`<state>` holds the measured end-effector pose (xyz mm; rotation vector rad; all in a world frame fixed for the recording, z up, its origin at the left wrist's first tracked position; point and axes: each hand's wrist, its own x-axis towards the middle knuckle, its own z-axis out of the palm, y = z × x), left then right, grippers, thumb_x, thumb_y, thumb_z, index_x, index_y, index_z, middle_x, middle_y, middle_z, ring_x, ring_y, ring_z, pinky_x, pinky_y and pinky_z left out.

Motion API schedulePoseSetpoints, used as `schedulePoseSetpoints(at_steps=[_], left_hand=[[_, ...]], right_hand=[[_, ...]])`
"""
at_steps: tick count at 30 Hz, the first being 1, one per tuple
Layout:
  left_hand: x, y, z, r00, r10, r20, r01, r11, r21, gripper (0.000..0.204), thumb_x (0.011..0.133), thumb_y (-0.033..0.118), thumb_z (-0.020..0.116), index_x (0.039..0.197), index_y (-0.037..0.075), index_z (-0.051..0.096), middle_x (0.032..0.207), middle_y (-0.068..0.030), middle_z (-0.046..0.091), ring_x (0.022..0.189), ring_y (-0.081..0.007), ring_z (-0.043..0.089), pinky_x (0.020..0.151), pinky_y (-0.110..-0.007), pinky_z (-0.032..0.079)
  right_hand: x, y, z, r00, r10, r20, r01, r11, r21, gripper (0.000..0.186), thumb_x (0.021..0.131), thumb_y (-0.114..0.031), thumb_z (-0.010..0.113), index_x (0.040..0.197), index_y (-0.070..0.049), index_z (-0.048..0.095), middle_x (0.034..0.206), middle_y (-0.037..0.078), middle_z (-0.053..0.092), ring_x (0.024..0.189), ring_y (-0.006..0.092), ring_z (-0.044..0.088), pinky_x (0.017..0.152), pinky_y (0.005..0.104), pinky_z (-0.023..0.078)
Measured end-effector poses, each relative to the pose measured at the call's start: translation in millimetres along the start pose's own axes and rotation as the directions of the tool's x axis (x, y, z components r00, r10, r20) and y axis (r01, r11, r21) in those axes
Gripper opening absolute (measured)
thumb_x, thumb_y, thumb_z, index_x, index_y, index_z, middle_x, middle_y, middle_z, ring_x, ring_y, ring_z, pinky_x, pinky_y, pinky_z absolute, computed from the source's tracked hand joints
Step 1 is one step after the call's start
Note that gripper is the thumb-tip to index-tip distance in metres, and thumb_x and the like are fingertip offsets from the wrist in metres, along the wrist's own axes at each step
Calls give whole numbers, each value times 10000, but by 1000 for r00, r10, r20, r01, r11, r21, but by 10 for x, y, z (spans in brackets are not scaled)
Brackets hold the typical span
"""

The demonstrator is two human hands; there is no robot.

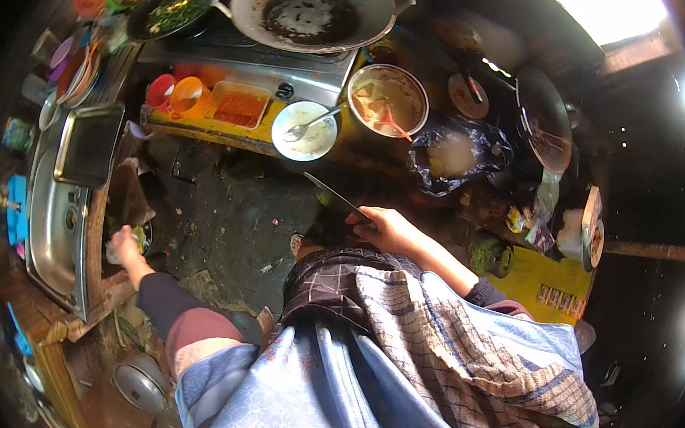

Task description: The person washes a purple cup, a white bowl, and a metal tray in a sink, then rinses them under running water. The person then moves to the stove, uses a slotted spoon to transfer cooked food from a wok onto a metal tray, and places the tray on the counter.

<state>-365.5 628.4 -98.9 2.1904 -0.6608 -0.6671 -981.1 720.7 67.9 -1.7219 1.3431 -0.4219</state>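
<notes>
A knife [336,197] with a long thin blade is gripped in my right hand [393,232], in front of my body, its tip toward the stove. On the left, my left hand [127,247] reaches low beside the sink counter, over a dark opening. Its fingers are closed around something I cannot make out, with pale and green bits showing next to them. A dark sack-like piece [129,191] hangs just beyond that hand. Across my lap and right side lies a checked cloth [462,328].
Ahead, a wide wok [314,11] stands on the stove beside a pan of greens [183,8]. On the yellow ledge are a bowl with a spoon [305,130] and a tub of red sauce [238,108]. A pot [388,97] stands right of them. The steel sink [56,224] is left.
</notes>
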Motion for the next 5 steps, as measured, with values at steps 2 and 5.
schedulePoseSetpoints(at_steps=[2, 5], left_hand=[[-535, 49, 555, 934, -64, 351, 150, 963, -223, 271, 744, 203, 648, 972, 107, 538, 821, -24, 561, 684, -135, 531, 568, -274, 426], [-1334, 396, 1141, 727, -137, 672, 242, 968, -64, 300, 754, 230, 635, 1022, 137, 536, 811, -22, 585, 722, -137, 553, 567, -252, 439]], right_hand=[[-109, 132, -92, 999, 24, -44, -24, 1000, 1, 265, 770, -117, 589, 1012, -15, 555, 946, 133, 613, 887, 278, 591, 759, 340, 474], [-282, 427, -311, 972, 141, -190, -141, 990, 13, 233, 758, -94, 585, 982, -31, 569, 915, 130, 615, 879, 249, 602, 770, 331, 480]])
